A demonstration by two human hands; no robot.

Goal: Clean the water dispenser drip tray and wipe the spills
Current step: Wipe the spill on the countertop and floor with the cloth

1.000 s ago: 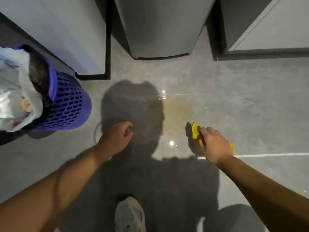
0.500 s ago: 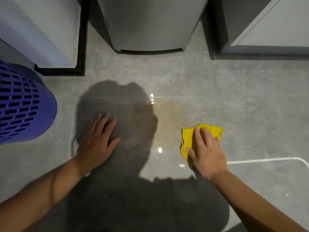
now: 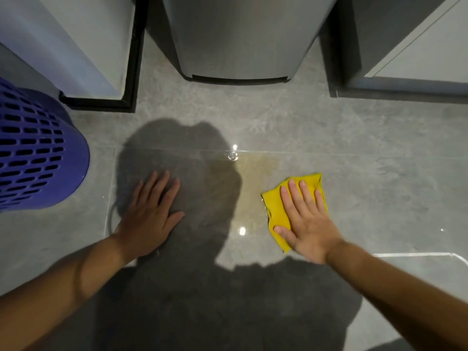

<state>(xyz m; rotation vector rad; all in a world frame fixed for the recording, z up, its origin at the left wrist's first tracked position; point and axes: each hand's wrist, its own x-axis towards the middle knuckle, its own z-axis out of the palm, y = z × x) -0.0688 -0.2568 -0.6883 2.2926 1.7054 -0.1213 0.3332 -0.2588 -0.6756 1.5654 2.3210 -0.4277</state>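
A yellowish spill (image 3: 253,188) spreads over the grey floor tiles in front of the silver water dispenser base (image 3: 240,39). My right hand (image 3: 304,219) lies flat with straight fingers on a yellow cloth (image 3: 274,211), pressing it to the floor at the spill's right edge. My left hand (image 3: 149,214) rests flat on the floor to the left of the spill, fingers spread, holding nothing. The drip tray is out of view.
A purple slotted basket (image 3: 38,158) stands at the left edge. A white cabinet with a black plinth (image 3: 101,100) is at the back left, another cabinet (image 3: 405,79) at the back right. My shadow covers the floor between my arms.
My right hand went from gripping the bunched cloth to pressing it flat on the floor. My left hand opened and settled on the tile. The view dropped closer to the floor.
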